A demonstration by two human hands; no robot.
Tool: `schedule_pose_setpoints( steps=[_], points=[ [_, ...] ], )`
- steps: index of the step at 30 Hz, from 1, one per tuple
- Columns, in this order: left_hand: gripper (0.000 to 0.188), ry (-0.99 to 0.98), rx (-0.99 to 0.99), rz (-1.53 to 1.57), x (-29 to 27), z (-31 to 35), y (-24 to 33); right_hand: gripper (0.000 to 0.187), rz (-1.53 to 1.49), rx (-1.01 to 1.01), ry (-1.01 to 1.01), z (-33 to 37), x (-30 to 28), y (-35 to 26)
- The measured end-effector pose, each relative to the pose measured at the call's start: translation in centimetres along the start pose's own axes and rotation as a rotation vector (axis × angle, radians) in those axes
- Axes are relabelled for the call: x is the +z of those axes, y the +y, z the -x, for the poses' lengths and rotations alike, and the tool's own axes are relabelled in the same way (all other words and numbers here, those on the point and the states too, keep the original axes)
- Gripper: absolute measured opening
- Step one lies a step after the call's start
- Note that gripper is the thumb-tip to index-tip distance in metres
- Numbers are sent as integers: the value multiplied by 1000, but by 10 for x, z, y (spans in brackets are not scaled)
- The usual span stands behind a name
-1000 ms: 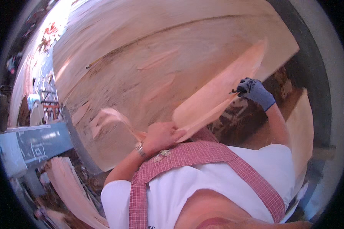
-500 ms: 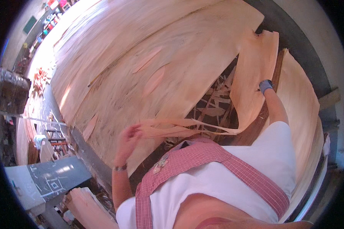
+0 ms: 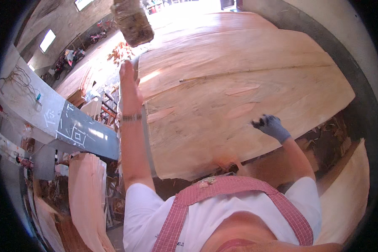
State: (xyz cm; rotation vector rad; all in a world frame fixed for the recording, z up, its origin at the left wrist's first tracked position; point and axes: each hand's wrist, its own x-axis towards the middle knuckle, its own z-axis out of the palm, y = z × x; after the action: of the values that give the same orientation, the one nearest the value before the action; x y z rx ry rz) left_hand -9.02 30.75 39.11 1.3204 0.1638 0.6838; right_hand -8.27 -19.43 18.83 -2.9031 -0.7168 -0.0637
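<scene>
A broad stack of pale wood veneer sheets [image 3: 206,138] lies before me, with a thin stick [image 3: 256,73] across it. My left hand [image 3: 131,90], bare with a band at the wrist, is raised beside the stack's left edge; its fingers are stretched and nothing shows in them. Over the near right part of the stack is my right hand [image 3: 271,127], in a grey-blue glove with dark fingertips. Its fingers are apart and hold nothing I can see; whether they touch the veneer I cannot tell. A blurred veneer strip [image 3: 233,163] is close to my chest.
A grey beam-like block [image 3: 88,130] with white marks stands on the left, above a bundle of pinkish veneer [image 3: 87,197]. Large curved veneer [image 3: 348,189] leans at the right. Veneer scraps [image 3: 323,134] lie beyond the stack's near right edge. A wrapped brown block [image 3: 132,25] appears at the top.
The view has swung left. My left hand has let go of thin veneer strips and risen. My right hand has left the upright veneer piece on the right and moved over the stack.
</scene>
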Motion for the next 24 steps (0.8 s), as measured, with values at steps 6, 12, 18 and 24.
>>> schedule_pose_setpoints(
  steps=[6,12,18,24],
  points=[
    [61,-108,364,-844,-6,-81,-2,19,-239,-493,413,-107,-110,-173],
    [31,-135,441,-782,-36,14,-35,38,-500,-671,1014,-209,-272,-338],
    [27,-426,579,-911,-77,92,-92,41,-1015,-454,940,-237,-382,-441],
    [51,-714,258,-234,-155,76,-58,27,-1494,-606,519,-186,-250,-438]
  ],
)
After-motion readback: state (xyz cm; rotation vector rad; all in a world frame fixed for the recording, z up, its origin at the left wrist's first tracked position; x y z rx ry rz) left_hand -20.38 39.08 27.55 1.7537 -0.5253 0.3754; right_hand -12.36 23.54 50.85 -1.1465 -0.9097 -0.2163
